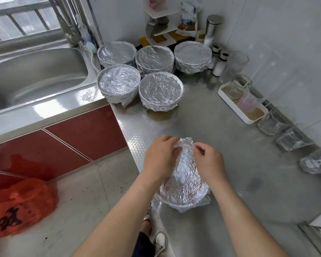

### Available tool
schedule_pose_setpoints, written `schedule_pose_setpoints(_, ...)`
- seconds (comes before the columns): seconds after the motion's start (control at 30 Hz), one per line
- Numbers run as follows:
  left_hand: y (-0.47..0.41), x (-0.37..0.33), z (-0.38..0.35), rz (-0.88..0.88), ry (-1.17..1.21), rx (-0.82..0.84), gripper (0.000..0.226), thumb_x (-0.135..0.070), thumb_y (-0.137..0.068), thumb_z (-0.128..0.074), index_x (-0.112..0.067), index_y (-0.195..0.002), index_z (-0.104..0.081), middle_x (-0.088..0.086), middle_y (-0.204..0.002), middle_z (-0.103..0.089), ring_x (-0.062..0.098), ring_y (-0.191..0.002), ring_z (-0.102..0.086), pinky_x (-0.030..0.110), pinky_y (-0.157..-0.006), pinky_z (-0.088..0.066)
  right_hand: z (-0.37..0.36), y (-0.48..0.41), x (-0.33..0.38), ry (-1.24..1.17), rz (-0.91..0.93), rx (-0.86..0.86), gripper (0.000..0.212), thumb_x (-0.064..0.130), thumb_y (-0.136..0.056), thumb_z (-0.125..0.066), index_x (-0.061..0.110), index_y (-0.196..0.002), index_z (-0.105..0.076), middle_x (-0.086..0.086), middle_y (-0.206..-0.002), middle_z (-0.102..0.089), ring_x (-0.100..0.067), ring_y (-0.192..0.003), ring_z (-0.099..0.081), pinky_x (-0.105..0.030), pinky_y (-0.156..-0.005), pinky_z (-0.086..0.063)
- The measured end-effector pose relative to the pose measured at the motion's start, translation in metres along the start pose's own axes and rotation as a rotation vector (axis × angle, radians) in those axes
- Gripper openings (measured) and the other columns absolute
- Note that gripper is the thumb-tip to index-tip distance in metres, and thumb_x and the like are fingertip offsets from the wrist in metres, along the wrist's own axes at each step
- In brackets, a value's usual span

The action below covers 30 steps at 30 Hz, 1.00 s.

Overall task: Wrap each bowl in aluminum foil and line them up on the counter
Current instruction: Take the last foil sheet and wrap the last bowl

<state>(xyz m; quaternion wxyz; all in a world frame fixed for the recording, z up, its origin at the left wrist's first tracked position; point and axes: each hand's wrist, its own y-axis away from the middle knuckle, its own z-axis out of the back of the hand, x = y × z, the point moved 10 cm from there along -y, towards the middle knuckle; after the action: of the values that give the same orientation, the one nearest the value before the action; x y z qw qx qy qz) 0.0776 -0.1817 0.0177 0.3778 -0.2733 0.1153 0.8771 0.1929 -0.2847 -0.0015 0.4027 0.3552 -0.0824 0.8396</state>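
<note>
Bowl (185, 188) under crinkled foil (186, 145) sits on desk (230, 130), near front edge. Left grip (160, 156) and right grip (208, 160) both closed on foil at bowl's far rim, fingers curled, pinching loose edge. Five wrapped bowls (160, 89) cluster at desk's back, beside sink (35, 76): three behind, two in front. Glasses (272, 125) and white tray (248, 118) line right wall. Red bag (20, 206) on floor (82, 201).
</note>
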Motion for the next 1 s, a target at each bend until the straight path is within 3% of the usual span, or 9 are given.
schedule_pose_setpoints(0.1, -0.017, -0.001, -0.012, 0.01, -0.045, 0.07, 0.025, -0.031, -0.097, -0.055, -0.013, -0.106, -0.069, 0.006, -0.101, -0.068, 0.027, -0.096, -0.059, 0.037, -0.077, -0.045, 0.0, 0.0, -0.001, 0.008, -0.002, -0.031, 0.018, 0.014, -0.094, -0.053, 0.005, -0.094, -0.069, -0.01, -0.089, -0.071, -0.029, -0.081, -0.061, -0.035, -0.068, -0.047)
schedule_pose_setpoints(0.2, -0.021, 0.0, -0.016, 0.008, -0.023, 0.092, 0.023, -0.026, -0.098, -0.054, -0.011, -0.093, -0.071, 0.005, -0.087, -0.07, 0.026, -0.083, -0.061, 0.037, -0.07, -0.044, -0.005, 0.001, -0.002, -0.014, -0.004, -0.027, 0.02, 0.015, -0.095, -0.053, 0.009, -0.105, -0.07, -0.005, -0.098, -0.072, -0.025, -0.09, -0.063, -0.027, -0.07, -0.042)
schedule_pose_setpoints(0.3, -0.02, 0.0, -0.015, -0.004, 0.003, 0.087, 0.021, -0.022, -0.097, -0.054, -0.01, -0.091, -0.07, 0.006, -0.085, -0.069, 0.026, -0.081, -0.06, 0.037, -0.07, -0.044, -0.007, 0.003, 0.0, 0.004, -0.006, -0.045, 0.019, 0.016, -0.095, -0.054, 0.014, -0.105, -0.07, -0.004, -0.099, -0.071, -0.026, -0.092, -0.062, -0.03, -0.073, -0.042)
schedule_pose_setpoints(0.53, -0.019, -0.003, -0.015, -0.044, -0.001, 0.086, 0.022, -0.023, -0.098, -0.053, -0.011, -0.096, -0.071, 0.007, -0.092, -0.066, 0.027, -0.087, -0.059, 0.033, -0.07, -0.038, -0.008, 0.006, 0.003, 0.027, 0.001, -0.014, 0.017, 0.016, -0.097, -0.05, 0.014, -0.104, -0.065, -0.005, -0.099, -0.07, -0.027, -0.092, -0.06, -0.03, -0.07, -0.038)
schedule_pose_setpoints(0.7, -0.015, -0.001, -0.015, -0.056, -0.018, 0.056, 0.022, -0.027, -0.099, -0.052, -0.018, -0.103, -0.072, 0.004, -0.096, -0.069, 0.026, -0.091, -0.06, 0.039, -0.076, -0.048, -0.017, 0.0, 0.01, 0.08, 0.015, 0.155, 0.036, 0.02, -0.099, -0.045, 0.01, -0.133, -0.053, -0.007, -0.134, -0.057, -0.026, -0.122, -0.052, -0.031, -0.097, -0.038)
schedule_pose_setpoints(0.9, -0.014, -0.002, -0.022, -0.073, -0.009, 0.071, 0.02, -0.024, -0.098, -0.053, -0.017, -0.099, -0.072, 0.003, -0.093, -0.071, 0.027, -0.087, -0.063, 0.042, -0.074, -0.05, -0.025, -0.003, 0.022, 0.18, 0.108, 0.184, 0.025, 0.017, -0.098, -0.048, 0.015, -0.114, -0.067, -0.009, -0.107, -0.07, -0.032, -0.101, -0.061, -0.038, -0.08, -0.047)
schedule_pose_setpoints(1.0, -0.012, -0.004, -0.018, -0.067, 0.011, 0.07, 0.022, -0.027, -0.098, -0.054, -0.02, -0.111, -0.071, 0.001, -0.106, -0.07, 0.024, -0.101, -0.059, 0.036, -0.082, -0.047, -0.021, -0.002, 0.018, 0.156, 0.094, 0.145, 0.022, 0.015, -0.096, -0.051, 0.015, -0.108, -0.069, -0.009, -0.101, -0.071, -0.032, -0.095, -0.061, -0.037, -0.074, -0.045)
